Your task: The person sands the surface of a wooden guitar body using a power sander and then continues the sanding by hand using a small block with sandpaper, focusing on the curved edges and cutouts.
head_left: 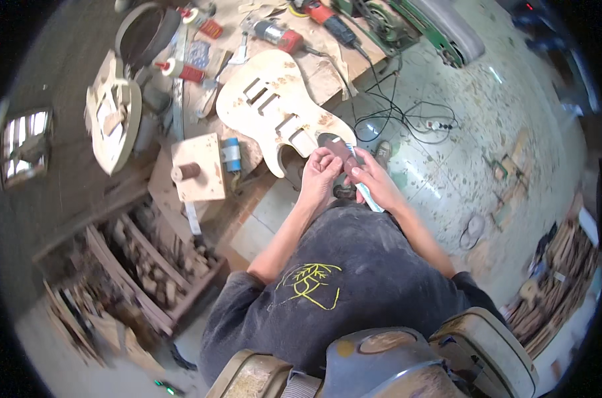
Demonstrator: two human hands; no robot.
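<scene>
In front of my chest, both hands are closed on a brown piece of sandpaper [345, 158]. My left hand [322, 174] pinches its left side with bent fingers. With thumb on top, my right hand [376, 180] grips the right side. A blue-and-white strip [370, 198] also sticks out from under the right hand; what it is, I cannot make out. Just beyond the hands lies a pale wooden electric-guitar body [264, 96] with cut-out cavities, its near end reaching past the bench edge. The fingertips under the sandpaper are hidden.
On the bench [321, 79] lie a red-and-grey power tool [279, 36], an orange grinder [331, 24] and glue bottles [183, 71]. A wooden block with a brown drum [189, 171] stands left, beside a blue cylinder [231, 156]. Cables [397, 119] tangle on the floor; a scrap-wood crate [135, 265] sits lower left.
</scene>
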